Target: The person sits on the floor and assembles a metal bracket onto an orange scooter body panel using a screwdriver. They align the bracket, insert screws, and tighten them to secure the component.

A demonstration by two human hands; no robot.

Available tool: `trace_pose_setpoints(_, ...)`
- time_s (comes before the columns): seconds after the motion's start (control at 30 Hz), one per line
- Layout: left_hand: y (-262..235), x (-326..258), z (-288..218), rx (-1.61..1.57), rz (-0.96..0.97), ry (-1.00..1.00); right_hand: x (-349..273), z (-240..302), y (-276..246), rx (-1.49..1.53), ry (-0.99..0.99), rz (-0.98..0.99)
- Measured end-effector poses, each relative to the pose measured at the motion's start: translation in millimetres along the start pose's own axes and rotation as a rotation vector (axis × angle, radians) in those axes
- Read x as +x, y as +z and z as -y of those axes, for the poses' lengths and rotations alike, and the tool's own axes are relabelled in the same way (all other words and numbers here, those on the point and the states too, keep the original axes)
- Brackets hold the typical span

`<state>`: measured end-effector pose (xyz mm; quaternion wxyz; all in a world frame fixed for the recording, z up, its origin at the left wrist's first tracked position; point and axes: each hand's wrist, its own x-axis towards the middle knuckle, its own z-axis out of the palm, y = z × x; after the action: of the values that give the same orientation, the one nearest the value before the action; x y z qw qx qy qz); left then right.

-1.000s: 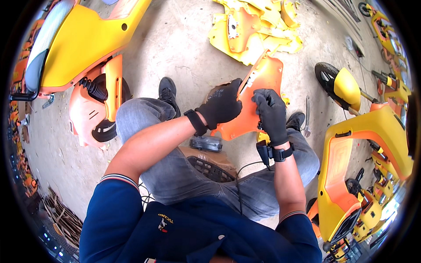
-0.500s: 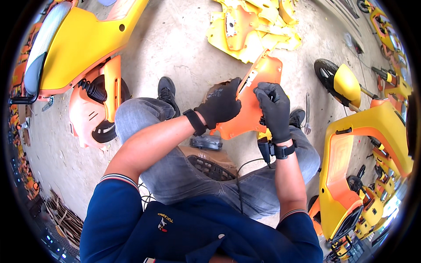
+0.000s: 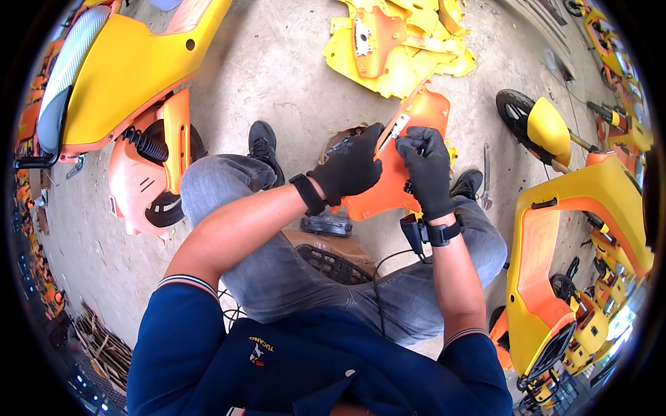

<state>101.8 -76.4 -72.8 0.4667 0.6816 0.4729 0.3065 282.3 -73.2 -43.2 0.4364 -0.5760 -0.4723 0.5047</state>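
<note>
Left hand (image 3: pixel 352 163): closed around the left edge of the orange panel.
Right hand (image 3: pixel 427 166): fingers drawn in narrow at the panel's face; cannot tell whether they hold something.
Orange panel (image 3: pixel 392 177): between the shoes, ahead of the knees.
Open room: concrete floor (image 3: pixel 298 83) stretches between the left scooter (image 3: pixel 132 76) and the yellow panels (image 3: pixel 416 66).
In the way: yellow panels just beyond the orange panel's top; wrench (image 3: pixel 485 180) beside the right shoe (image 3: pixel 467 184); right scooter (image 3: pixel 519 277) beside the right knee.
</note>
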Motion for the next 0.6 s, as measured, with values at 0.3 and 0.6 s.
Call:
trace_pose_setpoints(0.3,-2,-4,-8,0.057,0.006,0.027,-1,0,3,-0.053,-0.024,0.001)
trace_pose_setpoints(0.6,0,-8,-5,0.107,0.032,-0.001,1,-3,1,-0.149,-0.028,-0.001)
